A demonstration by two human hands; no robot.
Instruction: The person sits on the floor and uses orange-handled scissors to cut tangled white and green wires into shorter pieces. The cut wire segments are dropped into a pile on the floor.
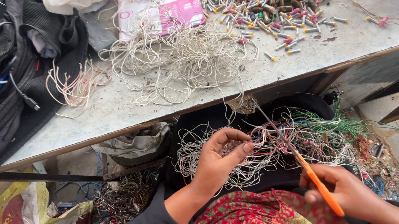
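My left hand [220,160] pinches tangled wires [278,151], right hand [343,188] grips orange scissors [316,181]; blades may nick my fingers.

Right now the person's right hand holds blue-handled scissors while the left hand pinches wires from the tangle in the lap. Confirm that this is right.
Not quite: the scissors have orange handles, not blue. The head view shows the right hand holding them, while the left hand pinches thin wires from the tangle in the lap, as stated.
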